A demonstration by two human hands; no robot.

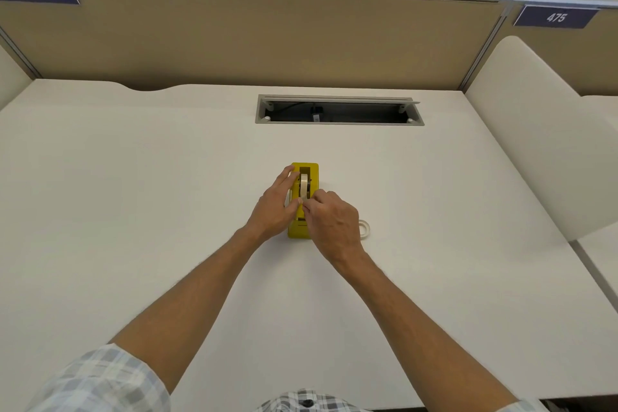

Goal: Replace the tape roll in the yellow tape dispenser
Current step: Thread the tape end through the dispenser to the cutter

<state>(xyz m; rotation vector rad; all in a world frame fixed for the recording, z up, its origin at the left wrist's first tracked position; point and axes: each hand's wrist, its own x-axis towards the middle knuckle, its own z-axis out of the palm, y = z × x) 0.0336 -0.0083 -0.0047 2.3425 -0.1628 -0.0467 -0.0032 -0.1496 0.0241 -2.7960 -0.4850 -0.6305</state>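
Note:
The yellow tape dispenser (313, 174) stands lengthwise in the middle of the white desk (133, 194). A pale tape roll (304, 186) sits upright in its slot. My left hand (276, 207) rests against the dispenser's left side, fingers along its edge and thumb near the roll. My right hand (334, 222) covers the dispenser's near half, its thumb and forefinger pinched at the roll's loose end. A second tape roll (365, 229) lies on the desk just right of my right hand, partly hidden by it.
A grey cable hatch (337, 98) stands open in the desk behind the dispenser. A beige partition (267, 33) closes off the back, with plants above it. A white rounded divider (541, 130) stands on the right.

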